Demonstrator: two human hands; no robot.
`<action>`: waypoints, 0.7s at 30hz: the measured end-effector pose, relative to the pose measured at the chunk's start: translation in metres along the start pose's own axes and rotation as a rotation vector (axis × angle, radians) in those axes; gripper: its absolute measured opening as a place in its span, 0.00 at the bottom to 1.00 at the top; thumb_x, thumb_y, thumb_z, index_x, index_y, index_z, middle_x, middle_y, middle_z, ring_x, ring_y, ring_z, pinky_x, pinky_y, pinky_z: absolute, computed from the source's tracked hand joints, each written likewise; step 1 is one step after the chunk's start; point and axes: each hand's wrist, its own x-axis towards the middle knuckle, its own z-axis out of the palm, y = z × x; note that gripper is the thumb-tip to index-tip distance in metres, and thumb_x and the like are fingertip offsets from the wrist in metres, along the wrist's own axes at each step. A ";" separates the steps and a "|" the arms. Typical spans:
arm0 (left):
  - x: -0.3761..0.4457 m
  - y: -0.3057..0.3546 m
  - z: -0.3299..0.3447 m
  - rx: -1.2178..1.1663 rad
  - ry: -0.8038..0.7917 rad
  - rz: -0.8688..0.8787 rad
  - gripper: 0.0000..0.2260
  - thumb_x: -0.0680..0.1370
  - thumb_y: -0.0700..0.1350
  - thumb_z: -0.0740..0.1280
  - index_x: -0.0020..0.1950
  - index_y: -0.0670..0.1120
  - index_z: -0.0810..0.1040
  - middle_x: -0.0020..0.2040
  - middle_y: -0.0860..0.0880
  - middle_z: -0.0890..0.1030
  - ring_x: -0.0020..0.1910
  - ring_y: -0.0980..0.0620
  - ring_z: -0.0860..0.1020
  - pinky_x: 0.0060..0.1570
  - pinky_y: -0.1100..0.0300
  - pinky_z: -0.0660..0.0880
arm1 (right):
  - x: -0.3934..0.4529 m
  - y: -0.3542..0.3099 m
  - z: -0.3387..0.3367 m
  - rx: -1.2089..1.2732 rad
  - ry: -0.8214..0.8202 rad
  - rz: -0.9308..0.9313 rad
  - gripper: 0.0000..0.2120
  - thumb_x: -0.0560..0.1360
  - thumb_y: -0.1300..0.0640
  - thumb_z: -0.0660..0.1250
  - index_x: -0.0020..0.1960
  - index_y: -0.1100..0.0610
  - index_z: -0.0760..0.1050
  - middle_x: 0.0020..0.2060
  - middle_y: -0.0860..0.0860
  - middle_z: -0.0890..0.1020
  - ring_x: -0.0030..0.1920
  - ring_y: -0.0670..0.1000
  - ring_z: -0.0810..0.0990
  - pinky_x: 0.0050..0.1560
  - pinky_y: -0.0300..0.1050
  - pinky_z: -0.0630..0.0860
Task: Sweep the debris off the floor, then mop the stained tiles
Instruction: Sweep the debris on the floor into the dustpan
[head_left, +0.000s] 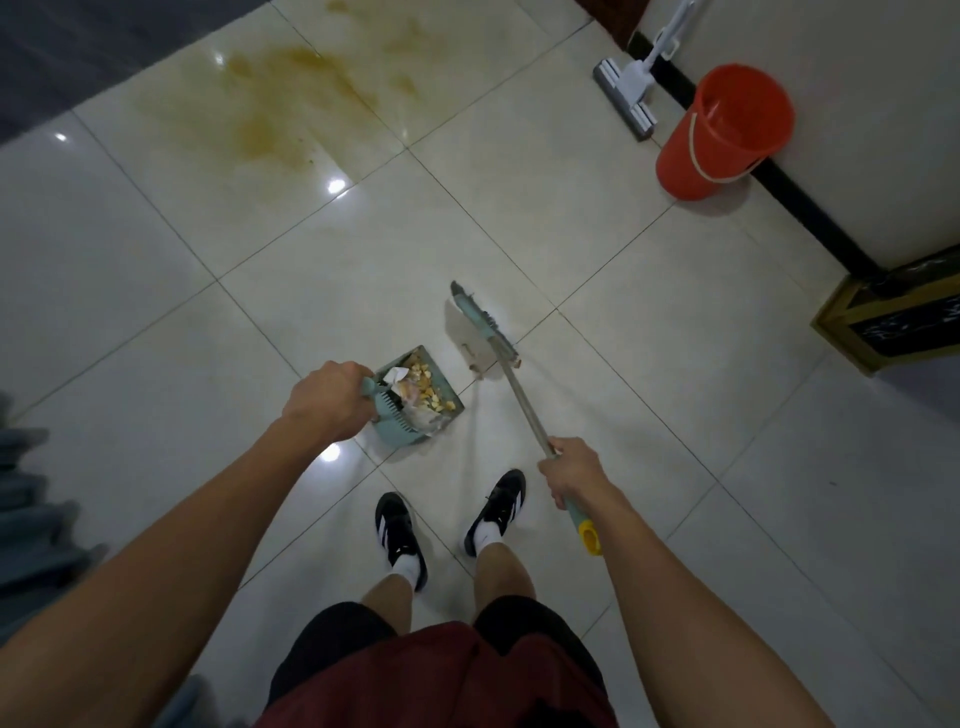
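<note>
Pale floor tiles (597, 249) bear a yellow stain (270, 104) far left; left hand (327, 405) grip clenches the loaded dustpan (415, 400), right hand (571, 470) grip clenches the broom (488, 332).

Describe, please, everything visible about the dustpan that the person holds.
The dustpan looks like pale teal plastic, with a comb-like toothed edge near its handle. The left hand grips that handle. It sits low over the tiled floor, mouth toward the broom head, which stands apart from it. Inside lie yellowish crumbs and crumpled paper scraps.
</note>
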 end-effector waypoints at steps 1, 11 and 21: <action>0.001 -0.003 -0.001 -0.006 0.001 -0.011 0.10 0.75 0.46 0.67 0.55 0.51 0.82 0.44 0.48 0.82 0.40 0.46 0.80 0.44 0.51 0.82 | 0.004 0.000 -0.001 -0.018 0.009 -0.009 0.23 0.78 0.63 0.65 0.73 0.60 0.72 0.46 0.59 0.79 0.35 0.56 0.77 0.31 0.46 0.76; 0.014 -0.021 0.004 0.037 0.002 -0.010 0.06 0.73 0.43 0.67 0.47 0.52 0.81 0.37 0.51 0.78 0.36 0.47 0.78 0.38 0.56 0.77 | 0.045 0.004 -0.015 -0.194 0.038 0.039 0.16 0.81 0.60 0.61 0.67 0.64 0.72 0.53 0.62 0.79 0.31 0.56 0.79 0.29 0.47 0.79; 0.021 -0.010 0.007 0.071 -0.012 0.028 0.13 0.73 0.43 0.66 0.55 0.54 0.81 0.43 0.49 0.81 0.40 0.45 0.79 0.43 0.52 0.81 | 0.037 -0.010 0.026 -0.128 -0.144 0.032 0.17 0.81 0.58 0.61 0.68 0.64 0.73 0.50 0.60 0.79 0.41 0.57 0.79 0.44 0.49 0.81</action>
